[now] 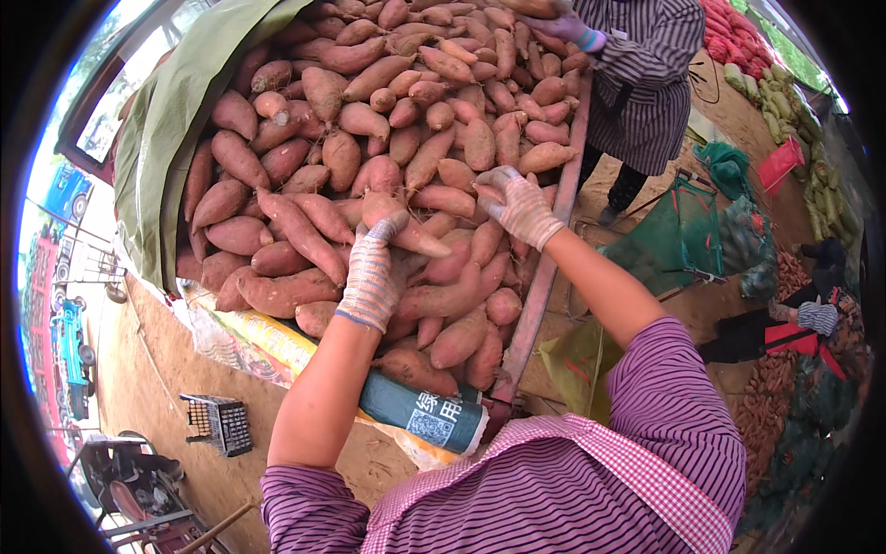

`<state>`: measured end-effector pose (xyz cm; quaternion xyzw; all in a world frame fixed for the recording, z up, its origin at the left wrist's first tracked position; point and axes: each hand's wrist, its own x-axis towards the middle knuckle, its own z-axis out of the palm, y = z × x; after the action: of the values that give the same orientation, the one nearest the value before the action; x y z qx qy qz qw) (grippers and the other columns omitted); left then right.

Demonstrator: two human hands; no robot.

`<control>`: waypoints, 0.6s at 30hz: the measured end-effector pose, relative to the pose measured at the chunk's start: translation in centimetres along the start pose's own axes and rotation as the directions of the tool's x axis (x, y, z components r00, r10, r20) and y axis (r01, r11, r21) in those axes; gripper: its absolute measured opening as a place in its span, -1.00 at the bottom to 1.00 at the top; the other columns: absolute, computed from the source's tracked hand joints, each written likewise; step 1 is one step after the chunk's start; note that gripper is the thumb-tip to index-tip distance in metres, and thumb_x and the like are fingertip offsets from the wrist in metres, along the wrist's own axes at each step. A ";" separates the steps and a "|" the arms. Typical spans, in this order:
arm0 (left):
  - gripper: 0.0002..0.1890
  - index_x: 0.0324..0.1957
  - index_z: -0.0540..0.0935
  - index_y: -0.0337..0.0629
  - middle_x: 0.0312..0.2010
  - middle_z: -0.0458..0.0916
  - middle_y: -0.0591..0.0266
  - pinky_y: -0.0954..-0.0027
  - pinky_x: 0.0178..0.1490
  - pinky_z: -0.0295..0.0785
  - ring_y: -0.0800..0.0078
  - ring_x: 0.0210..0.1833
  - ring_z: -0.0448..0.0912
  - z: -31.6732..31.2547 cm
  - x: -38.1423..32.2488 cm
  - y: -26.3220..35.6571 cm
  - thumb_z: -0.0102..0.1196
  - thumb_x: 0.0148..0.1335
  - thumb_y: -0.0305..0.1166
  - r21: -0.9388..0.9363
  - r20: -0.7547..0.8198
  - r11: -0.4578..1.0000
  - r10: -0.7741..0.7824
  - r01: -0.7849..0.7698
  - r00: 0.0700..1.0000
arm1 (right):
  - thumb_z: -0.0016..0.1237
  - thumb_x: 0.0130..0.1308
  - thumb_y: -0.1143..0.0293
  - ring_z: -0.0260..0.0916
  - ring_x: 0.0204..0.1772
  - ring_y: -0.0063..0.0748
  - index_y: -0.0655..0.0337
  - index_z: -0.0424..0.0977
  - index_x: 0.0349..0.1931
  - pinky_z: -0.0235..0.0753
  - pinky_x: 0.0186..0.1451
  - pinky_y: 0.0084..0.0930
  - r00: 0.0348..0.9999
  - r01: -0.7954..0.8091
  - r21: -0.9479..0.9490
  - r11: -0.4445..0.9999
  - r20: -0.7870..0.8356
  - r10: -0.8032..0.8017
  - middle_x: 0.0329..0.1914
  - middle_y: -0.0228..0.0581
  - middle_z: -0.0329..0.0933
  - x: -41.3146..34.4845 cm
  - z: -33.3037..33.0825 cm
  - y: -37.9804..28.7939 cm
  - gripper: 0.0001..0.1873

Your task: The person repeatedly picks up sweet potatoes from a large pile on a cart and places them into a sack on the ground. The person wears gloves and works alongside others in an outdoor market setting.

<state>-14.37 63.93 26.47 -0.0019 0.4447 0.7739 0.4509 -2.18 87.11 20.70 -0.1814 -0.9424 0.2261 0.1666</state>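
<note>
A large heap of sweet potatoes [339,159] with soil on their skins fills a truck bed before me. My left hand [376,273], in a striped knit glove, grips a sweet potato [408,225] whose pointed end juts to the right. Its thumb lies over the root's near side. My right hand [516,204], gloved alike, is at the heap's right part close to the bed's side rail [547,291], its fingers bent over the roots. Whether it holds one cannot be told.
A co-worker in a striped smock [644,90] stands at the upper right, a gloved hand at the heap. A green mesh bag on a frame [682,228] stands right of the truck. Another person [817,311] is low at far right. A black crate [220,424] rests on the ground lower left.
</note>
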 end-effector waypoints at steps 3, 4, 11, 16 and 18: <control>-0.47 0.22 0.36 -0.01 0.12 0.43 0.11 -0.08 0.09 0.61 0.01 0.14 0.52 -0.3 0.8 -0.3 0.24 0.23 -0.39 -0.060 0.035 0.998 -0.033 0.035 0.999 | 0.02 0.35 0.08 0.49 0.22 0.08 0.08 0.54 0.17 0.31 0.31 -0.13 0.988 -0.143 0.202 0.969 0.087 0.127 0.12 0.01 0.58 1.2 0.6 0.5 -0.54; -0.46 0.22 0.35 -0.01 0.12 0.43 0.11 -0.08 0.08 0.61 0.01 0.15 0.51 -0.6 0.7 -0.3 0.24 0.23 -0.39 -0.072 0.038 0.997 -0.032 0.035 0.999 | 0.05 0.31 0.07 0.49 0.22 0.08 0.09 0.53 0.17 0.34 0.30 -0.15 0.975 -0.171 0.173 0.970 0.170 0.142 0.11 0.02 0.59 1.5 0.2 -0.3 -0.52; -0.42 0.26 0.33 -0.02 0.14 0.41 0.06 -0.13 0.08 0.60 0.00 0.19 0.47 -1.3 1.2 -0.1 0.25 0.21 -0.41 -0.131 0.022 0.991 -0.018 0.021 1.000 | 0.14 0.13 0.16 0.54 0.17 0.08 0.28 0.55 0.12 0.50 0.26 -0.19 0.998 -0.040 0.088 0.995 0.053 0.036 0.04 0.18 0.61 5.3 -4.1 -4.1 -0.44; -0.30 0.42 0.25 -0.26 0.32 0.38 0.03 -0.08 0.42 0.34 0.02 0.31 0.40 0.4 0.3 0.0 0.20 0.28 -0.34 -0.036 0.046 0.999 -0.033 0.034 0.998 | 0.01 0.16 0.20 0.59 0.14 0.09 0.37 0.66 -0.08 0.49 0.27 -0.15 0.958 -0.009 -0.354 0.935 0.265 0.109 -0.05 0.17 0.66 10.1 -1.1 -5.6 -0.55; -0.32 0.40 0.28 -0.27 0.31 0.38 0.03 -0.07 0.41 0.35 0.03 0.31 0.40 0.3 1.1 -0.1 0.21 0.27 -0.34 -0.025 0.082 0.999 -0.037 0.039 0.996 | 0.01 0.16 0.20 0.61 0.10 0.09 0.41 0.66 -0.10 0.50 0.26 -0.13 0.984 0.098 -0.438 0.894 0.177 -0.022 -0.10 0.16 0.67 11.9 2.6 -2.7 -0.55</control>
<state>-14.82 64.95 26.17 0.0152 0.4156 0.7704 0.4833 -14.42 88.87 22.66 -0.1658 -0.9849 0.0140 0.0479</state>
